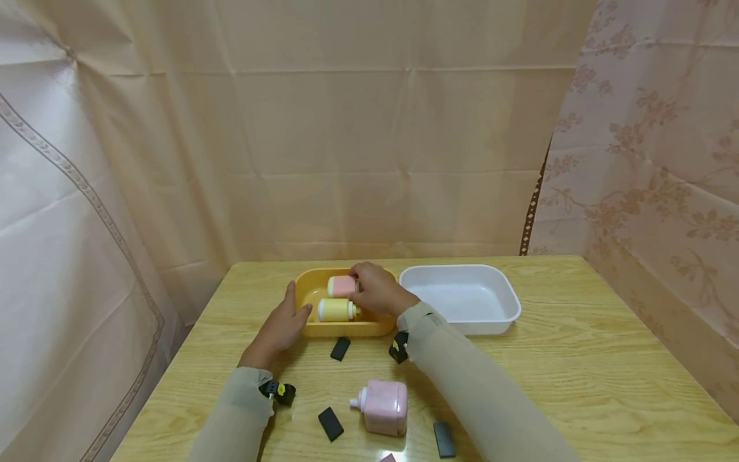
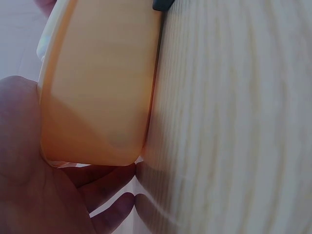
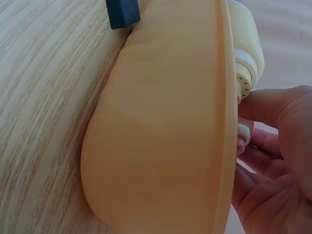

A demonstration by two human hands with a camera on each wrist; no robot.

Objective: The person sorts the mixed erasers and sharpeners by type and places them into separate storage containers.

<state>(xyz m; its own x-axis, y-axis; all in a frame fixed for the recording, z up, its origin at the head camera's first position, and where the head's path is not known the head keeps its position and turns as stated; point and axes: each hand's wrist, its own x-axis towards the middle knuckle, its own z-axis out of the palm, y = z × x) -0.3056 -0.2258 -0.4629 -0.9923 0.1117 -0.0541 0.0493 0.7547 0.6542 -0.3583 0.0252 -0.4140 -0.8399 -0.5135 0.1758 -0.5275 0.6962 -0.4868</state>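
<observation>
Right hand (image 1: 378,290) pinches cap end of pink bottle (image 1: 342,286) inside orange tub (image 1: 306,330), beside yellow bottle (image 1: 335,310). Left hand (image 1: 284,324), fingers relaxed, steadies tub's left wall. Risk: pinch on cap slips; bottle drops, knocks yellow bottle; tub skids on table (image 1: 577,359).

On the wooden worktop (image 1: 577,359) an orange tub (image 1: 312,328) holds two small bottles lying on their sides, a pink bottle (image 1: 342,286) behind a yellow bottle (image 1: 335,310). The right hand (image 1: 378,290) grips the pink bottle's cap end. The left hand (image 1: 284,324) rests against the tub's left wall. A white tub (image 1: 462,298) stands just right of it. Nearer lie a larger pink bottle (image 1: 383,407) and several black blocks (image 1: 330,423).
</observation>
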